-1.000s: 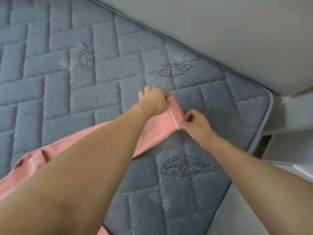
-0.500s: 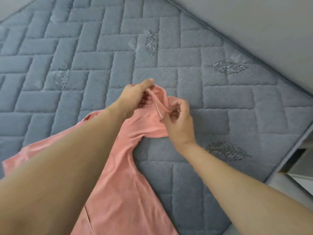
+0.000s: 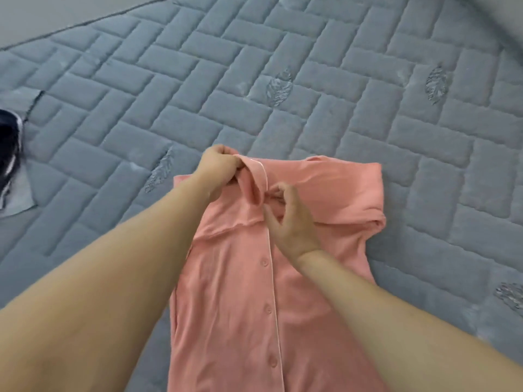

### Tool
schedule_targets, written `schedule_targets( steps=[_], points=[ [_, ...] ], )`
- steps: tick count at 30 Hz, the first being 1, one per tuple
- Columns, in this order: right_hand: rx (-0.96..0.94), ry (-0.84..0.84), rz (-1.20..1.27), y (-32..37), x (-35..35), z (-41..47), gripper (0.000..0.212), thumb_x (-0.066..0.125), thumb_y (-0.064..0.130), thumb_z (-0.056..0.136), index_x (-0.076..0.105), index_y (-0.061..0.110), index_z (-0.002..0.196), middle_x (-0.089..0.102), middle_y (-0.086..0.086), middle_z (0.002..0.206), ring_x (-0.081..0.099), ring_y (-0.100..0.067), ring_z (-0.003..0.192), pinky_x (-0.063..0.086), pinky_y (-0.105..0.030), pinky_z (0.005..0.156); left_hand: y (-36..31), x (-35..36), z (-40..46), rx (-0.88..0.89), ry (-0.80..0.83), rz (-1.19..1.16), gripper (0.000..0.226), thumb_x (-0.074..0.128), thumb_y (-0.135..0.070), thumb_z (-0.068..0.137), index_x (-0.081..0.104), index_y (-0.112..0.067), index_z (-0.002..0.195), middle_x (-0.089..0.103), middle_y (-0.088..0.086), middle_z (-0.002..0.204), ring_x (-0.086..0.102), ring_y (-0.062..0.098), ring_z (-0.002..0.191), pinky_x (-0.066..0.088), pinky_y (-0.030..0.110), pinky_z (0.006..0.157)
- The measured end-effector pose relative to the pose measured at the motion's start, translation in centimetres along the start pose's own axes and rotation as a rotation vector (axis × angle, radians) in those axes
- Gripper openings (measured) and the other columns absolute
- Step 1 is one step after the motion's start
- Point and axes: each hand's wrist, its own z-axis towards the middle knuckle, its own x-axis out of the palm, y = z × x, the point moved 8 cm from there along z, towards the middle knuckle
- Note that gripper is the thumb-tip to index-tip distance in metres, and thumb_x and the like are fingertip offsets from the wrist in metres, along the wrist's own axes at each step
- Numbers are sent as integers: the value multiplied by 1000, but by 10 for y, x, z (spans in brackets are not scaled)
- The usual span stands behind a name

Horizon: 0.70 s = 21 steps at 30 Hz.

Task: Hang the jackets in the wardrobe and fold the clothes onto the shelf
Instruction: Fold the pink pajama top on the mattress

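Observation:
A salmon-pink buttoned shirt with white piping lies lengthwise on the grey quilted mattress, its button row facing up. Its right sleeve is folded across the top right. My left hand grips the collar at the shirt's top edge. My right hand pinches the fabric just below the collar, beside the piped placket. Both forearms reach in from the bottom of the view and hide parts of the shirt's lower sides.
A dark navy and white garment lies at the left edge of the mattress on a grey cloth. A pale wall borders the mattress at the top left.
The view has swung left and down. The shirt, bunched and dragged by its collar before, now lies spread lengthwise with its buttons up. Both hands have stayed at the collar.

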Motion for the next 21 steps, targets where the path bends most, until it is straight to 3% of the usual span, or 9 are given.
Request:
schedule_targets(
  steps=[3,5,8,10,11,14,17,21],
  points=[
    [-22,52,-186,-3,42,-1,29,62,8,86,59,2,115,62,-10,117,57,-28,108,43,-45,97,44,-63,8,-49,-133,-55,20,50,6,82,55,-13,77,55,7,64,48,18,51,41,22,47],
    [44,114,-414,-23,59,1,38,59,18,90,57,5,125,52,-15,138,45,-31,130,28,-48,113,73,-99,10,-79,-321,-116,20,48,1,81,55,-16,75,53,2,65,48,19,58,39,21,47],
    [189,171,-704,-66,62,4,53,49,35,95,41,18,144,23,-9,160,15,-24,148,2,-44,121,120,-115,13,-216,-404,-251,14,53,-22,91,62,-13,87,63,6,82,60,23,85,49,33,71],
    [264,205,-812,-90,57,7,59,43,42,97,30,21,151,11,-7,163,4,-24,150,-2,-47,120,145,-100,16,-347,-307,-255,49,47,-46,95,63,-5,116,65,13,115,62,32,109,50,45,97],
    [299,224,-848,-100,55,9,61,40,44,97,25,24,153,7,-6,164,1,-25,150,-2,-50,120,150,-93,17,-361,-273,-199,58,46,-50,95,59,-4,126,62,15,124,60,34,115,47,47,102],
    [361,254,-865,-118,53,17,65,34,51,98,12,30,156,-2,-2,165,-5,-25,151,-4,-57,118,152,-86,21,-291,-281,-3,39,55,-27,93,61,-1,122,64,20,123,61,36,113,51,43,97],
    [349,238,-876,-121,53,25,66,28,56,98,6,34,156,-7,1,165,-8,-26,151,-6,-60,116,156,-100,25,-284,-364,84,31,50,-6,89,59,4,117,63,24,120,60,39,112,49,42,92],
    [458,257,-869,-130,50,30,65,20,61,97,-5,41,154,-14,3,163,-14,-28,149,-7,-66,113,149,-119,21,-265,-446,364,34,47,-11,92,52,-3,124,51,21,132,50,39,122,40,44,100]
  ],
)
